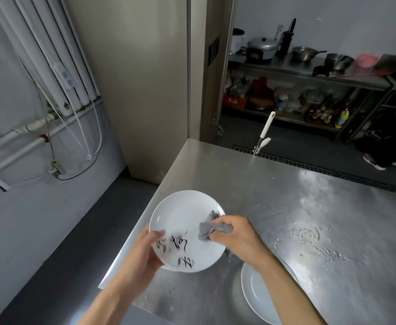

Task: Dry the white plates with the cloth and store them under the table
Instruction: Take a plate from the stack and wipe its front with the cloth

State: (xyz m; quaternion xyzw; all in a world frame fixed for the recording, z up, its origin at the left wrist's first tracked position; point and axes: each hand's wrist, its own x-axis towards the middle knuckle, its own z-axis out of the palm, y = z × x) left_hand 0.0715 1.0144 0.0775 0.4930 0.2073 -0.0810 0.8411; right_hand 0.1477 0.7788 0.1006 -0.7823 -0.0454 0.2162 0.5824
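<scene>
Head view: left hand (143, 252) grips the white plate (183, 216) over the worktop's (309, 207) left edge; right hand (234, 235) pinches the grey cloth (210, 227) on it.

The left hand (145, 250) and right hand (235, 238) are bare, forearms (286, 289) seemingly uncovered too.

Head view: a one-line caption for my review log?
Left hand holds a white plate over the steel table; right hand presses a grey cloth on it.
</scene>
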